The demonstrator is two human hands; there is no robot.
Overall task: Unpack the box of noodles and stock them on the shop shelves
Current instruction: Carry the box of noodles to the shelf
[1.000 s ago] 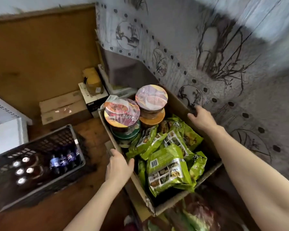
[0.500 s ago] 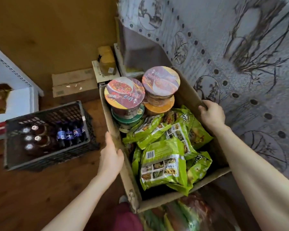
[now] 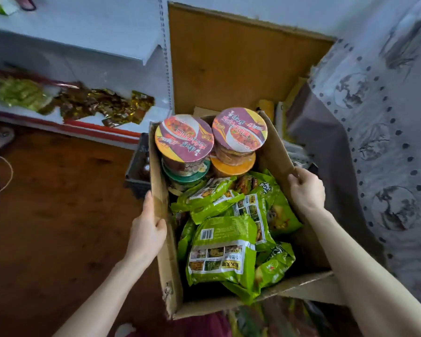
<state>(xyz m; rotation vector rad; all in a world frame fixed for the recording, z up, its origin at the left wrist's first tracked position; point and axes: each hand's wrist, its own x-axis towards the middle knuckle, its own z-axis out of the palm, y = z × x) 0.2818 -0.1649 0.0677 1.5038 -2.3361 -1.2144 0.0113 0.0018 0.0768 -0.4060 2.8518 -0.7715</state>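
Observation:
An open cardboard box (image 3: 169, 268) is held up in front of me, above the floor. My left hand (image 3: 147, 229) grips its left wall and my right hand (image 3: 306, 189) grips its right wall. Inside, several green noodle packets (image 3: 223, 249) fill the near part. At the far end stand stacked noodle bowls, one with a purple lid (image 3: 184, 139) on the left and another (image 3: 240, 130) on the right. A white shop shelf (image 3: 122, 53) stands at the upper left, with brown and gold packets (image 3: 102, 107) on its lowest level.
A dark crate of bottles (image 3: 139, 171) shows just left of the box. A patterned grey cloth (image 3: 379, 132) hangs on the right. A brown board (image 3: 236, 64) stands behind the box. Wooden floor (image 3: 46, 215) stretches to the left, with a thin cord (image 3: 3, 183) on it.
The box has come up and swung left toward the white shelf, which now fills the upper left. Both hands keep their grip on the box walls. The crate is now mostly hidden behind the box.

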